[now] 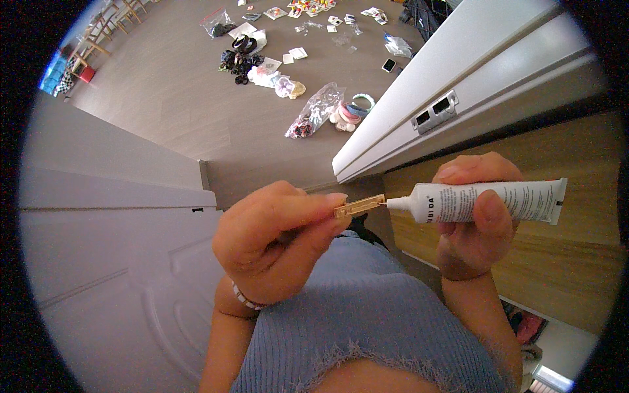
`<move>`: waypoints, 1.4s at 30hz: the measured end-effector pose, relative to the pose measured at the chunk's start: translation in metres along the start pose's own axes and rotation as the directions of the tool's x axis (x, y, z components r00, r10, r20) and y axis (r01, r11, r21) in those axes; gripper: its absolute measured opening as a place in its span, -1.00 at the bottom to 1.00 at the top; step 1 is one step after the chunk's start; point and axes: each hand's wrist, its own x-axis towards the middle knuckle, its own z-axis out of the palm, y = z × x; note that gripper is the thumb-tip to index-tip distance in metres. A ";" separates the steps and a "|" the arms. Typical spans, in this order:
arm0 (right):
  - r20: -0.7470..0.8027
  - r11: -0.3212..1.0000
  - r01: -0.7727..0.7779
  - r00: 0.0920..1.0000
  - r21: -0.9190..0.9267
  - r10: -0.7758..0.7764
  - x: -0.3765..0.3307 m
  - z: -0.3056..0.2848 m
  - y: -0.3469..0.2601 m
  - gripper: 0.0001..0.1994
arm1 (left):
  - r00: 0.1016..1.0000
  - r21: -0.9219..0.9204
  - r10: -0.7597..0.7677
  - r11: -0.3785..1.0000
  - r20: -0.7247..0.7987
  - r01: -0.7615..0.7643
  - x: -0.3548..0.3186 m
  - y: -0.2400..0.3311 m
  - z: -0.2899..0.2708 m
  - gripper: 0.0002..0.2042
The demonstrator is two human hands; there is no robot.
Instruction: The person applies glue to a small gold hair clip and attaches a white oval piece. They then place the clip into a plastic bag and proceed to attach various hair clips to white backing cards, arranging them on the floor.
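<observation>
My left hand (282,239) pinches a small, flat gold-coloured hair clip (360,205) between thumb and forefinger. The clip points right, out of the fingertips. In my right hand (481,216) lies a white glue tube (452,202) with dark print, held on its side with fingers behind and thumb across the front. Its thin nozzle (396,204) faces left, and the tip is at the clip's free end; whether they touch is too small to tell. Both hands are held up in front of my blue ribbed top (367,295).
A white door (118,281) stands at the left, a white door frame with a metal strike plate (436,112) at the right. Wood-coloured panels (544,262) are beside my right arm. On the floor beyond lie headbands (350,114), a plastic bag (318,111), scrunchies (241,64) and a phone (389,65).
</observation>
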 end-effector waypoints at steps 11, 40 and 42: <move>-0.067 0.934 0.124 0.992 0.335 -0.108 0.003 -0.004 0.026 -0.37 | 0.996 -0.187 -0.081 0.980 -0.033 0.073 -0.002 0.000 -0.002 -0.82; 0.149 0.830 0.551 0.816 0.091 -0.558 0.000 0.030 0.050 -0.33 | 0.958 -0.258 -0.287 0.927 -0.021 0.272 -0.004 0.009 0.007 -0.76; 0.128 0.821 0.568 0.811 0.062 -0.571 0.000 0.031 0.050 -0.34 | 0.957 -0.249 -0.287 0.930 -0.033 0.270 -0.005 0.009 0.008 -0.77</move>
